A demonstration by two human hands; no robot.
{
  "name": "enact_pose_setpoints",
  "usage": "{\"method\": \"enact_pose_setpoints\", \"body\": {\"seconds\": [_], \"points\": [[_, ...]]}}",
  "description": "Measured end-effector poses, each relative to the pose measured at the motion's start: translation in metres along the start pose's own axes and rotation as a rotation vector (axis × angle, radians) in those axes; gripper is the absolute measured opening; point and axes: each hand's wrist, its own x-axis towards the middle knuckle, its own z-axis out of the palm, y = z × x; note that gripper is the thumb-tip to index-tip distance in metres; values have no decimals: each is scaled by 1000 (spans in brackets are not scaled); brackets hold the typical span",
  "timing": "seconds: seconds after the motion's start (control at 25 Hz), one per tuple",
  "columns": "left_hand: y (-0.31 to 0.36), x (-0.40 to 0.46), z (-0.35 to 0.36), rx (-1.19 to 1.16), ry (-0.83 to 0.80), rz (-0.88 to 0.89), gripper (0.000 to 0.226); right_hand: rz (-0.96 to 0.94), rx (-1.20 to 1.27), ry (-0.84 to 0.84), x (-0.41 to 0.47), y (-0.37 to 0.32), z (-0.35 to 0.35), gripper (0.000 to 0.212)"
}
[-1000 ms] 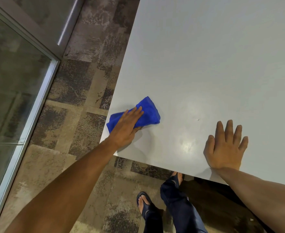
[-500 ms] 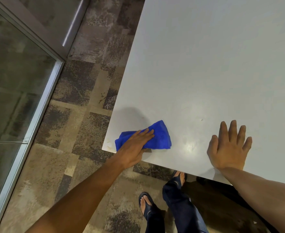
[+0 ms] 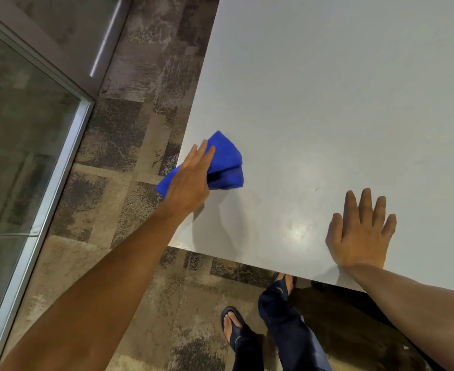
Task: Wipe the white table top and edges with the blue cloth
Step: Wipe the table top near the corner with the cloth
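The left hand (image 3: 191,180) presses flat, ungrasping, on the blue cloth (image 3: 227,163), hiding its middle, while the right hand (image 3: 361,234) lies spread on the white table (image 3: 327,103).

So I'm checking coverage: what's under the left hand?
The blue cloth, pressed by the left hand at the white table left edge, one end overhanging. The surface beneath is hidden.

The left hand (image 3: 189,180) presses the blue cloth (image 3: 224,163) flat at the table's (image 3: 327,89) left edge, one corner overhanging. The right hand (image 3: 361,231) lies flat near the front edge.
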Motion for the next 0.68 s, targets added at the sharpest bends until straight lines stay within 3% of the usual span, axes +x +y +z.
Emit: {"method": "enact_pose_setpoints", "body": {"seconds": [0.08, 0.28, 0.68], "points": [[2, 1, 20, 103, -114, 19, 66, 0, -1, 2, 0, 0, 0, 65], [-2, -12, 42, 77, -27, 13, 56, -4, -12, 2, -1, 0, 0, 65], [29, -76, 64, 109, -48, 37, 61, -6, 9, -5, 0, -2, -4, 65]]}}
